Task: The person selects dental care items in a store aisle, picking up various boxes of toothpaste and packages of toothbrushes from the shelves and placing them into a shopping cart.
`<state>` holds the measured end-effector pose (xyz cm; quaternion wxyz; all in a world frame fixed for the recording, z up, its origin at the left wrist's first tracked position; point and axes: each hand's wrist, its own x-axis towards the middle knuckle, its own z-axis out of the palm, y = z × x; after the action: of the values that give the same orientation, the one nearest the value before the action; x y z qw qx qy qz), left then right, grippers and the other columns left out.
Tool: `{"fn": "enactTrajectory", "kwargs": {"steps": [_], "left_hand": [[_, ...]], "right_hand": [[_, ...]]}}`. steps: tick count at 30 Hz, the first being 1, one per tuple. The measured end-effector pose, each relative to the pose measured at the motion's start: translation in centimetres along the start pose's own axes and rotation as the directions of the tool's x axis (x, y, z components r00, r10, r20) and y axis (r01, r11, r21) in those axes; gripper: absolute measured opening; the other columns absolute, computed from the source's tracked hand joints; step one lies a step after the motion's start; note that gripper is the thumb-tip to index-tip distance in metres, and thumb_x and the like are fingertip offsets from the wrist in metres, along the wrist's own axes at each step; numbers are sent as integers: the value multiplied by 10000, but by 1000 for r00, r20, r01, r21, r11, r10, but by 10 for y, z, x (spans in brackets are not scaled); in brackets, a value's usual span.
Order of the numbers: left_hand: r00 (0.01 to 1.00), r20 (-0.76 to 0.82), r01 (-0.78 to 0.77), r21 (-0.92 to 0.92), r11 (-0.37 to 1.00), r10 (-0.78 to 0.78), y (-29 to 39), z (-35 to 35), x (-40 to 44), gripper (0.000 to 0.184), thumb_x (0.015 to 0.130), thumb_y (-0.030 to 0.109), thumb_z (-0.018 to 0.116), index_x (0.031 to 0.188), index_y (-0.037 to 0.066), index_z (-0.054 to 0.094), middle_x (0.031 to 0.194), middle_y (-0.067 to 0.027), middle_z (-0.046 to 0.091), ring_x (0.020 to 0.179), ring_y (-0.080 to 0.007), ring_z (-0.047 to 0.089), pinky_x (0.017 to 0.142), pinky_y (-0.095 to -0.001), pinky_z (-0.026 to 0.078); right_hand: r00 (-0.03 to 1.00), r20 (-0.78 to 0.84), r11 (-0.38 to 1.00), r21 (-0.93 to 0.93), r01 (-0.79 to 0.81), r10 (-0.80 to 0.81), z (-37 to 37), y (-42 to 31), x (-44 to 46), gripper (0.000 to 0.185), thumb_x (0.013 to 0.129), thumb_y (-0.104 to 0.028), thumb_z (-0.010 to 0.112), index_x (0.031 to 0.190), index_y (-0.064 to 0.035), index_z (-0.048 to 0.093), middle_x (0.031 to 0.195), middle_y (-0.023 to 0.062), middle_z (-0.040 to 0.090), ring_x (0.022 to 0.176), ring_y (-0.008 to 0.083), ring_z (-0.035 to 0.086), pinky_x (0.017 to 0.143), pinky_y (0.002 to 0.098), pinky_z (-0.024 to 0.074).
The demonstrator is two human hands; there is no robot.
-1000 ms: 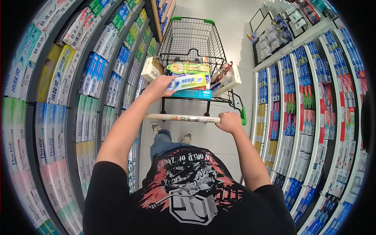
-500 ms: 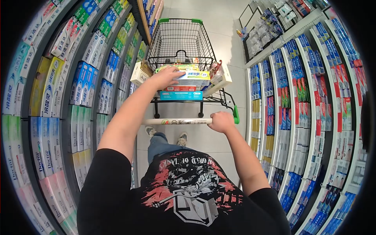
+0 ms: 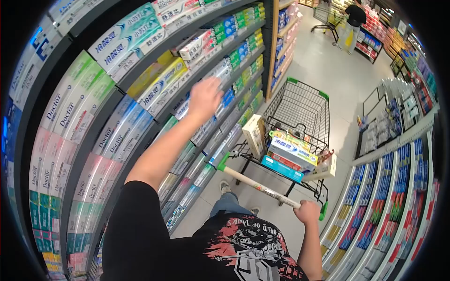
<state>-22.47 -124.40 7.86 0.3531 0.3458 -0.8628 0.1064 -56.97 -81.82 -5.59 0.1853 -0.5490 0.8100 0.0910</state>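
Observation:
My right hand [image 3: 308, 212] is wrapped round the right end of the white shopping cart handle [image 3: 262, 187]. Raised at the left, my left hand [image 3: 206, 97] is in front of shelves of toothpaste boxes. Its fingers are smeared by motion, and whether it touches a box I cannot tell. Near it stand yellow-and-white toothpaste boxes [image 3: 164, 84] and a red-and-white box [image 3: 196, 45]. In the cart's near end, a white-and-yellow toothpaste box [image 3: 293, 152] lies on top of a turquoise box [image 3: 282, 168], with a cream carton [image 3: 254, 136] at the left.
The wire cart basket [image 3: 300, 100] stretches ahead along the tiled floor [image 3: 323, 61]. Shelves of packaged goods [image 3: 375, 196] line the right side. Farther up the aisle a person in a dark top [image 3: 355, 16] stands beside another cart [image 3: 328, 21].
My left hand has left the toothpaste box in the cart and moved up left to the shelves. The view has turned left. My right hand still grips the handle.

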Motion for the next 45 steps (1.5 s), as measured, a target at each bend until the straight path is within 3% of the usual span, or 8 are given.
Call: {"fn": "enactTrajectory", "kwargs": {"steps": [3, 8, 14, 21, 26, 36, 43, 45], "left_hand": [[979, -93, 203, 271, 941, -184, -50, -33, 25, 517, 991, 257, 625, 1453, 58, 505, 1448, -163, 543, 1364, -354, 483, 1134, -481, 374], [1000, 23, -11, 499, 867, -1, -104, -36, 60, 580, 989, 312, 636, 1509, 120, 464, 1504, -145, 496, 1382, -327, 469, 1129, -484, 384], [928, 88, 279, 478, 833, -361, -108, -24, 100, 582, 1007, 392, 594, 1520, 149, 466, 1487, -122, 539, 1334, -298, 542, 1116, -453, 419], [951, 144, 196, 406, 893, -275, -138, -10, 107, 493, 1033, 353, 555, 1482, 153, 512, 1449, -94, 584, 1293, -314, 573, 1079, -446, 465], [874, 139, 410, 303, 860, -465, -135, -12, 107, 379, 1022, 265, 565, 1387, 163, 580, 1387, -48, 621, 1286, -296, 574, 1085, -460, 446], [830, 189, 418, 412, 809, -525, -127, -17, 124, 360, 1006, 187, 550, 1357, 118, 595, 1362, -94, 632, 1264, -321, 591, 1036, -476, 483], [879, 99, 380, 443, 812, -466, -133, -11, 131, 533, 1033, 376, 531, 1508, 141, 470, 1417, -185, 590, 1244, -378, 604, 1031, -500, 501], [749, 266, 503, 368, 782, -607, -143, -8, 142, 603, 1064, 468, 425, 1554, 117, 407, 1508, -212, 508, 1349, -383, 525, 1110, -503, 433]], "right_hand": [[1000, -12, 1000, 6, 8, -8, -1, -2, 0, 309, 768, -405, 703, 829, -110, 769, 792, 161, 735, 770, 356, 722, 706, 479, 583], [1000, 1, 1000, 14, -7, 7, -1, -4, 2, 316, 764, -411, 701, 827, -108, 766, 809, 166, 736, 782, 356, 722, 717, 483, 580], [999, 27, 1000, 5, -25, 25, -3, -6, 1, 333, 774, -432, 684, 821, -113, 766, 821, 161, 739, 788, 356, 725, 732, 487, 587], [998, 39, 999, 19, -46, 46, -1, -6, 1, 322, 763, -429, 689, 816, -122, 769, 792, 162, 733, 774, 355, 725, 716, 485, 589], [997, 41, 997, 15, -72, 71, -7, -10, 0, 310, 753, -428, 699, 834, -140, 780, 806, 152, 738, 782, 346, 727, 719, 477, 591], [994, 77, 996, 18, -84, 82, -9, -12, 2, 307, 746, -422, 709, 834, -137, 782, 822, 149, 742, 807, 344, 728, 737, 475, 590], [995, 60, 996, 34, -77, 75, -9, -13, 1, 313, 747, -428, 712, 821, -130, 772, 827, 153, 743, 809, 346, 727, 735, 475, 587], [995, 65, 996, 38, -81, 78, -11, -13, 1, 313, 748, -428, 711, 826, -131, 772, 828, 153, 743, 809, 346, 727, 735, 476, 587]]}}
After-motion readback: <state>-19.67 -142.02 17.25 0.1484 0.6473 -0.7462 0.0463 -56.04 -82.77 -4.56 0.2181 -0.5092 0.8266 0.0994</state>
